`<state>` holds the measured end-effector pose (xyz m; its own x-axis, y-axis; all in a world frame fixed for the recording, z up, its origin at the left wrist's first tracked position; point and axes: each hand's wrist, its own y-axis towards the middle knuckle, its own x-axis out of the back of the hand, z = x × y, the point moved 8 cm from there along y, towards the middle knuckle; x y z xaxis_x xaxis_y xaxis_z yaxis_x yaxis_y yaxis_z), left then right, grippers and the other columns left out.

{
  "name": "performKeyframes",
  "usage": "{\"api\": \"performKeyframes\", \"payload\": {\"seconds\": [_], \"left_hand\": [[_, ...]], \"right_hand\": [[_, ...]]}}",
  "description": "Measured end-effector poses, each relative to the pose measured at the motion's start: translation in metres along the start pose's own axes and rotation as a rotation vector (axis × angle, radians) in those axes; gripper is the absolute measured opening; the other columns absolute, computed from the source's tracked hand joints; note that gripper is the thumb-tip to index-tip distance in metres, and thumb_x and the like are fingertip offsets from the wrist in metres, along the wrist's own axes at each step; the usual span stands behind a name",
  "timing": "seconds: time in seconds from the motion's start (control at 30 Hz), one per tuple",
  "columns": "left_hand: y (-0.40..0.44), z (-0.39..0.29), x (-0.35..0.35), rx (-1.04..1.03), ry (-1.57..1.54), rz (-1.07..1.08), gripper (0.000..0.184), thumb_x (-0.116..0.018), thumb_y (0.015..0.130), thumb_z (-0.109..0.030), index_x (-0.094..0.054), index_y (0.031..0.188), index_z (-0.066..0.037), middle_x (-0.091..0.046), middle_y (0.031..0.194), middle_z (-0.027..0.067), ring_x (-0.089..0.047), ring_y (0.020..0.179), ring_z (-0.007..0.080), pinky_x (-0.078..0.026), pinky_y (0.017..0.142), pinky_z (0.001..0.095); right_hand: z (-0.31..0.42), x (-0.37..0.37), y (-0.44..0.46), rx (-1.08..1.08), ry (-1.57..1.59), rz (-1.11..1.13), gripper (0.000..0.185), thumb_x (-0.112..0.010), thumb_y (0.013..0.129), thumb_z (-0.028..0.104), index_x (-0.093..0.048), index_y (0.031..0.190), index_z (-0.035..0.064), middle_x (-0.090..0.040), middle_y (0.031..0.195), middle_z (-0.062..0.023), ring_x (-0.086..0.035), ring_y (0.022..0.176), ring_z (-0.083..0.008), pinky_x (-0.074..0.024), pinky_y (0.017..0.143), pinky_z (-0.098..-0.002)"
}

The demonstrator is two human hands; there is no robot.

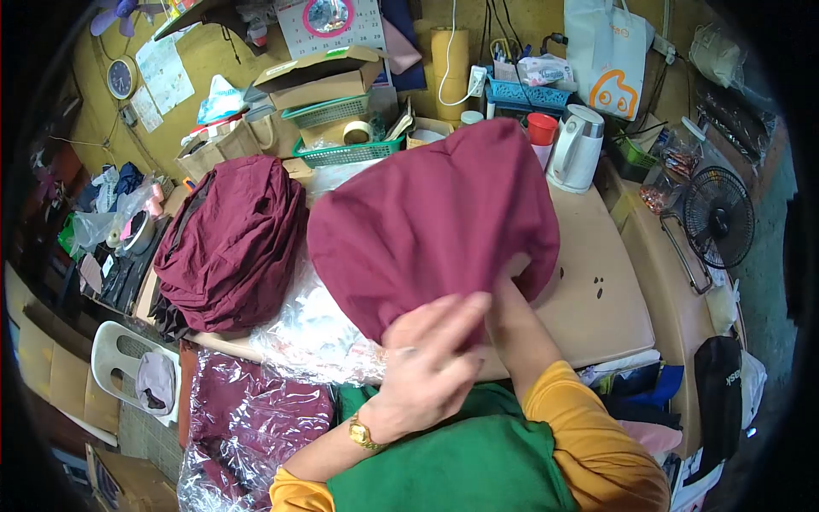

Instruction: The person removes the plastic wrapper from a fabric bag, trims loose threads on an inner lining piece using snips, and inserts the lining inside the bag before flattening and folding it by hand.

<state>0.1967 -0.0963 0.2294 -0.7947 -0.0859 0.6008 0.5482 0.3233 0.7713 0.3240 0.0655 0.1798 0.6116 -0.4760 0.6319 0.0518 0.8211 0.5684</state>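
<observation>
A piece of maroon cloth (426,213), sewn like a garment or bag, is raised in front of me above the table. My right forearm (520,328) goes up into or behind it, and the cloth hides my right hand. My left hand (431,363), a gold watch (364,432) on its wrist, is at the cloth's lower edge. Its fingers are stretched out and slightly blurred, apparently brushing the fabric. To the left lies a pile of folded maroon cloth (230,243). Clear plastic (320,328) spreads between the pile and the raised cloth.
The padded tan tabletop (597,264) extends to the right. At its back stand a white electric kettle (577,149), a red cup (542,130) and green baskets (350,154). Plastic-wrapped maroon cloth (256,418) lies at the lower left near a white chair (128,367). A black fan (718,218) stands right.
</observation>
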Motion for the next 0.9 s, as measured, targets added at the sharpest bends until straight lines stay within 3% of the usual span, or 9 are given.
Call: {"api": "performKeyframes", "payload": {"seconds": [0.13,0.27,0.37,0.47,0.53,0.6,0.73,0.83,0.9], "left_hand": [[-0.023,0.023,-0.047,0.189,-0.272,0.337,0.025,-0.065,0.073,0.001,-0.058,0.096,-0.003,-0.061,0.098,0.0154,-0.062,0.089,0.0323,-0.050,0.077,0.0411],[-0.057,0.120,-0.056,0.314,0.192,-0.038,0.035,-0.063,0.073,-0.005,-0.056,0.107,0.005,-0.056,0.113,0.0270,-0.054,0.102,0.0444,-0.041,0.087,0.0538],[-0.043,0.134,0.001,0.407,0.494,-0.296,0.044,-0.069,0.079,-0.016,-0.055,0.115,0.005,-0.055,0.117,0.0280,-0.053,0.104,0.0456,-0.037,0.089,0.0568],[-0.045,0.105,0.022,0.348,0.554,-0.454,0.053,-0.073,0.080,-0.022,-0.054,0.122,0.005,-0.058,0.114,0.0267,-0.052,0.111,0.0476,-0.035,0.097,0.0599],[-0.043,0.104,0.009,0.421,0.759,-0.093,0.052,-0.074,0.081,-0.024,-0.055,0.121,0.004,-0.058,0.112,0.0265,-0.053,0.109,0.0469,-0.036,0.094,0.0612],[-0.081,0.152,-0.020,1.090,0.140,0.609,0.056,-0.075,0.080,-0.027,-0.054,0.124,0.003,-0.053,0.120,0.0277,-0.049,0.116,0.0465,-0.036,0.095,0.0595],[-0.040,0.090,0.026,0.454,0.627,-0.110,0.042,-0.073,0.084,-0.035,-0.062,0.099,0.002,-0.064,0.084,0.0258,-0.061,0.087,0.0442,-0.042,0.082,0.0525],[-0.076,0.123,0.007,0.756,0.429,0.363,0.044,-0.069,0.087,-0.038,-0.064,0.095,0.005,-0.065,0.078,0.0229,-0.064,0.075,0.0425,-0.049,0.069,0.0537],[-0.061,0.107,0.017,0.720,0.535,0.314,0.044,-0.067,0.089,-0.040,-0.064,0.092,0.004,-0.065,0.076,0.0226,-0.065,0.074,0.0419,-0.051,0.070,0.0521]], "right_hand": [[0.020,0.006,0.014,0.046,-0.018,-0.205,0.058,-0.061,0.089,0.031,-0.046,0.139,0.0053,-0.052,0.138,-0.0194,-0.045,0.132,-0.0357,-0.0353,0.111,-0.0440],[0.024,0.014,0.000,0.078,-0.027,-0.278,0.057,-0.062,0.088,0.032,-0.049,0.136,0.0055,-0.054,0.136,-0.0192,-0.048,0.129,-0.0354,-0.0375,0.109,-0.0435],[-0.018,0.010,0.019,-0.167,-0.160,0.214,0.056,-0.062,0.087,0.032,-0.051,0.135,0.0057,-0.055,0.135,-0.0191,-0.049,0.128,-0.0351,-0.0391,0.107,-0.0432],[-0.008,0.041,0.000,0.017,-0.124,-0.330,0.055,-0.062,0.086,0.033,-0.053,0.133,0.0058,-0.056,0.133,-0.0191,-0.051,0.126,-0.0348,-0.0407,0.106,-0.0428],[-0.004,0.045,-0.006,-0.009,-0.124,-0.274,0.055,-0.063,0.085,0.033,-0.054,0.132,0.0060,-0.057,0.132,-0.0190,-0.052,0.125,-0.0347,-0.0417,0.105,-0.0426],[-0.030,0.011,-0.008,-0.273,-0.225,0.515,0.054,-0.063,0.084,0.033,-0.056,0.131,0.0061,-0.058,0.131,-0.0189,-0.053,0.124,-0.0345,-0.0428,0.104,-0.0423],[-0.008,0.027,-0.034,0.005,-0.086,-0.273,0.055,-0.062,0.088,0.036,-0.054,0.133,0.0070,-0.052,0.140,-0.0191,-0.048,0.130,-0.0340,-0.0382,0.110,-0.0422],[-0.046,-0.021,-0.028,-0.258,-0.159,0.656,0.058,-0.059,0.091,0.038,-0.049,0.138,0.0061,-0.047,0.144,-0.0187,-0.041,0.136,-0.0350,-0.0316,0.115,-0.0424],[-0.057,-0.030,-0.028,-0.084,-0.203,0.359,0.057,-0.056,0.092,0.037,-0.049,0.139,0.0061,-0.048,0.144,-0.0183,-0.041,0.136,-0.0345,-0.0319,0.115,-0.0417]]}}
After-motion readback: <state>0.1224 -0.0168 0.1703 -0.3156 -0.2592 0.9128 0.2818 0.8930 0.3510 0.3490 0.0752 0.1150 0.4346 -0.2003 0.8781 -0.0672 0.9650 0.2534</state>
